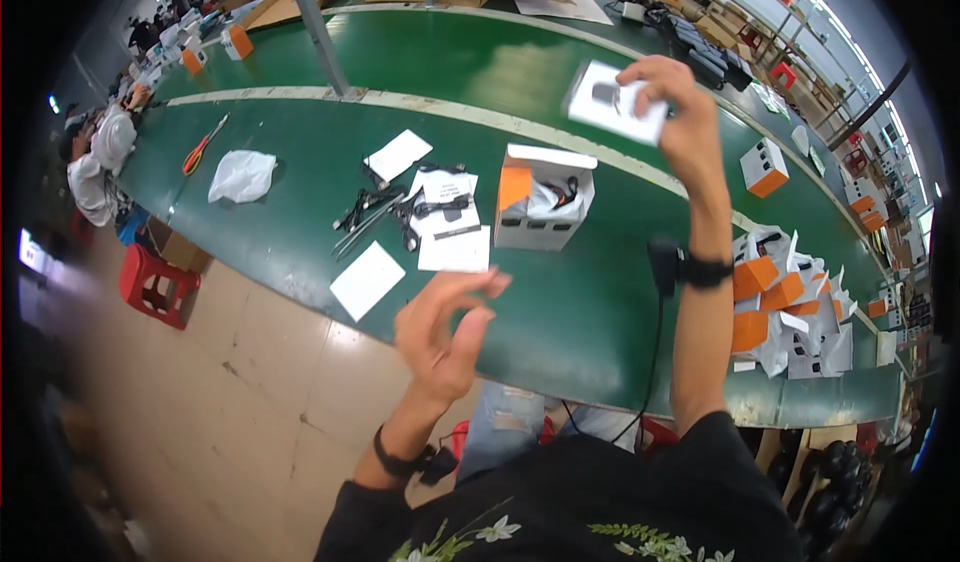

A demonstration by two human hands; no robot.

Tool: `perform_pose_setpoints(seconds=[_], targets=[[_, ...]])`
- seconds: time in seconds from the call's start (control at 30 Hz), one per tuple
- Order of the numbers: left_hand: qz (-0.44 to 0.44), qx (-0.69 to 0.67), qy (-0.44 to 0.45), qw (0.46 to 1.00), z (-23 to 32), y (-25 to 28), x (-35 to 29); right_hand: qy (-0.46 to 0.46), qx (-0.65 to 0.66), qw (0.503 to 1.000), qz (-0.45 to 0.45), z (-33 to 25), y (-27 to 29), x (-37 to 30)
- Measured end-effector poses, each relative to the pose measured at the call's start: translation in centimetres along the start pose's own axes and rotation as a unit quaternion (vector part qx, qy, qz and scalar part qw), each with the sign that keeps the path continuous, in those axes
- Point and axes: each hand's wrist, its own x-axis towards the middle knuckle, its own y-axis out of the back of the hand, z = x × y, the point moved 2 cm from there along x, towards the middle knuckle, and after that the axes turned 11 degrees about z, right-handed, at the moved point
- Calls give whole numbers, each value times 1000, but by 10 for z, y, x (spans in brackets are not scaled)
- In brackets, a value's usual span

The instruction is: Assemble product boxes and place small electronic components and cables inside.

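Note:
My right hand (pixel 683 122) is raised above the far side of the table, closed on a flat white printed card or thin box (pixel 597 104) with a dark device pictured on it; motion blurs it. Over the front edge, my left hand (pixel 440 337) holds nothing, its fingers curved and apart. Between them stands an open white-and-orange box (pixel 540 234), with white plastic wrapping (pixel 540 198) and a dark item inside. Beyond my left hand lie white papers (pixel 455 252), black coiled cables (pixel 408 224) and a blank white card (pixel 367 281).
To the right are several opened white-and-orange boxes (pixel 755 277) with plastic bags, and a closed box (pixel 764 169) behind. At the left lie a crumpled white bag (pixel 242 177) and a screwdriver (pixel 195 157). A metal post (pixel 318 32) rises from the table (pixel 560 337). People sit far left.

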Motion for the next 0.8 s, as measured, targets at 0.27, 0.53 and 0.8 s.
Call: perform_pose_setpoints(seconds=[0.27,0.53,0.8], targets=[[-30,-157,212,964,55,-63,23,-30,213,974,-72,-170,49,-62],[23,-15,82,996,35,-59,16,-232,61,971,-18,-175,59,-103],[-33,328,-146,933,-35,-41,95,75,-138,983,96,-133,16,-66]])
